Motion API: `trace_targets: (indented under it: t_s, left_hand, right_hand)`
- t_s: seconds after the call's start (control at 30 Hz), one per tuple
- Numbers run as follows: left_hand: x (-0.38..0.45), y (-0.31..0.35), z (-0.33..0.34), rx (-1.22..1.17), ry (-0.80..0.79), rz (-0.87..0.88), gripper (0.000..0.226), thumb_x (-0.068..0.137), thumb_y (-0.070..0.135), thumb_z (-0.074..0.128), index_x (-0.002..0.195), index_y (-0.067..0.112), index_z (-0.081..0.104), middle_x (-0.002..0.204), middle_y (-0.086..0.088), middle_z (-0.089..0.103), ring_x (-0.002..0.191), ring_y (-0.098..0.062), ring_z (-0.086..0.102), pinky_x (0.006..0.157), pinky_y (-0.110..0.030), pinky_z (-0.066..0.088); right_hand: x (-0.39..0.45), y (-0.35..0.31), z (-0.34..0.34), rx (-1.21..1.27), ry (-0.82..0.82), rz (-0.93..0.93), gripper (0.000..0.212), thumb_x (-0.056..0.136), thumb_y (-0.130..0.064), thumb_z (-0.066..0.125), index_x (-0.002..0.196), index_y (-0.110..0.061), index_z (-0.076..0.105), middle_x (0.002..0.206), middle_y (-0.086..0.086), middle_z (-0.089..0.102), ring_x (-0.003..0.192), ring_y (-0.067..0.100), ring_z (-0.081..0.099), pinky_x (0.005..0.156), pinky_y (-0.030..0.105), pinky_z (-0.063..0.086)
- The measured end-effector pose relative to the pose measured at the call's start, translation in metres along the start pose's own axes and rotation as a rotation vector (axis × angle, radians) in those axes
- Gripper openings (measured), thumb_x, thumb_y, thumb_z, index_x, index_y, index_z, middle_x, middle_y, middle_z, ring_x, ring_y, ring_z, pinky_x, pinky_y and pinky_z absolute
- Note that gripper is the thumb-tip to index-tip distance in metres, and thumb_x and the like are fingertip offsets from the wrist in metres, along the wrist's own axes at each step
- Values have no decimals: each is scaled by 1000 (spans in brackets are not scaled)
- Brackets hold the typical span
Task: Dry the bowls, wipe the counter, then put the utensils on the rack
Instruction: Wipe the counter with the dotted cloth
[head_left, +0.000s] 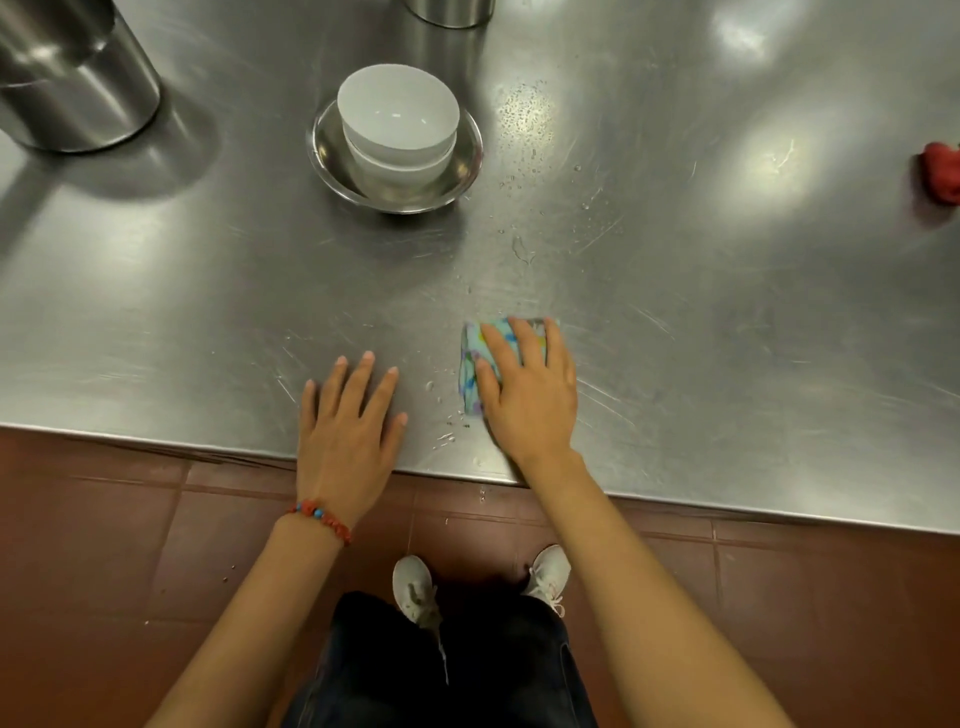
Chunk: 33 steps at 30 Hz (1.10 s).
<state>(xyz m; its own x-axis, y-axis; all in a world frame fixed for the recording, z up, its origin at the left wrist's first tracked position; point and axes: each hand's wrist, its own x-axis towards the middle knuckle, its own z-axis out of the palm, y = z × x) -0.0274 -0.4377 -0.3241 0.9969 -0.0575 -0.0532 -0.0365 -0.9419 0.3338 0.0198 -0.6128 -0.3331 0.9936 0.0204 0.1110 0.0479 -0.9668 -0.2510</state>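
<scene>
1. So the right hand (527, 387) is flat on top of a folded blue patterned cloth (478, 364), fingers straight and pressing it down on the steel counter (727, 312) near the front edge. Looks like the wiping step is the one in hand.

2. The left hand (350, 421) rests palm down on the counter just beside it, fingers spread and holding nothing. There's a beaded bracelet (319, 517) on that wrist.

3. The white bowls (397, 117) are stacked, at least two, sitting inside a shallow metal dish (467, 156) further back on the counter, well apart from both hands. They look clean, and my guess is the drying part is finished, though I can't really tell from here whether they're fully dry.

4. The counter isn't done. There are water droplets (524, 119) scattered to the right of the dish, more in a trail running down toward the cloth, and a few right at the front edge between the hands.

5. No utensils or rack anywhere in view, so that last step hasn't started as far as I can see.

6. Other stuff: big metal containers at the back left (67, 73) and back middle (449, 10), something red (943, 174) at the far right edge (too cut off to say what), and reddish floor tiles (104, 545) below.
</scene>
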Motion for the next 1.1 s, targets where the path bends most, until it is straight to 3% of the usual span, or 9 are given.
trace_targets:
  t_s: [0.13, 0.37, 0.47, 0.73, 1.0, 1.1]
  left_hand:
    - [0, -2, -3, -22, 11, -4, 45, 90, 26, 48, 131, 9, 48, 142, -18, 41, 133, -39, 33, 106, -58, 25]
    - [-15, -41, -17, 13, 90, -124, 54, 86, 35, 32, 124, 4, 55, 135, -23, 49, 125, -43, 43, 99, -61, 33]
    - [-17, -49, -19, 11, 88, -149, 55, 86, 36, 31, 125, 4, 54, 135, -23, 48, 125, -43, 43, 100, -61, 32]
    - [-17, -50, -14, -5, 77, -168, 44, 92, 25, 47, 132, 7, 46, 143, -19, 40, 134, -38, 32, 108, -57, 23]
    - [-19, -43, -16, -46, 122, -165, 44, 88, 20, 41, 126, 3, 53, 136, -23, 48, 127, -42, 41, 102, -61, 31]
    - [-12, -27, -15, -49, 115, -116, 47, 88, 27, 36, 124, 4, 55, 134, -22, 50, 125, -42, 44, 100, -59, 35]
  right_hand:
    - [45, -15, 11, 20, -67, 75, 42, 96, -42, 34, 136, -29, 43, 146, 2, 40, 140, 31, 19, 111, 45, 21]
    - [-58, -55, 13, -31, -7, -117, 37, 91, -40, 43, 123, -28, 57, 132, 2, 56, 129, 35, 42, 101, 43, 40]
    - [-38, -58, 14, -9, -10, -170, 35, 89, -38, 49, 121, -26, 59, 131, 4, 58, 128, 36, 44, 100, 44, 41]
    - [69, -96, 31, 43, -137, -79, 43, 97, -41, 32, 137, -29, 39, 148, 3, 35, 141, 32, 14, 113, 46, 17]
    - [-35, -77, 16, 37, -102, -380, 38, 91, -39, 43, 124, -26, 56, 137, 5, 51, 132, 36, 39, 103, 45, 38]
    - [-28, -44, 5, 34, -52, -277, 36, 91, -38, 47, 123, -24, 57, 137, 5, 52, 132, 36, 39, 100, 44, 41]
